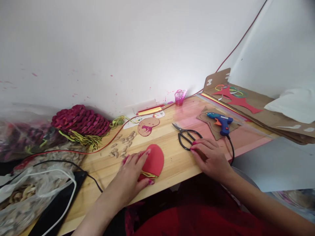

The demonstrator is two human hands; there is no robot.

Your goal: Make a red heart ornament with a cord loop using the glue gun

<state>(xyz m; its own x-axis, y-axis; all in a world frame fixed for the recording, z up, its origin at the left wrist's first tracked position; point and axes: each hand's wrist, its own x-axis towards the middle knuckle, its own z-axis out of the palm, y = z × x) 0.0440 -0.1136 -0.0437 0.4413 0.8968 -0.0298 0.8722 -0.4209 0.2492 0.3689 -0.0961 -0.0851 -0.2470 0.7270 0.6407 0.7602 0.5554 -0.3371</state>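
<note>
A red rounded piece (157,159) lies near the table's front edge, with yellow-green string (149,174) across its lower part. My left hand (133,173) rests on its left side, thumb and fingers gripping it. To the right, black-handled scissors (183,132) lie on the wood, blades pointing up and left. The fingertips of my right hand (209,157) touch the scissors' handle, the fingers curled together. A blue glue gun (222,123) lies on brown cardboard beyond my right hand.
Scattered shells (126,141), a stained cardboard shape (149,124) and a pink cup (179,97) stand farther back. At left are maroon layered pieces (80,121) and plastic bags (36,200). Flattened cardboard (261,98) with red cutouts is at right. A red cord (108,141) crosses the table.
</note>
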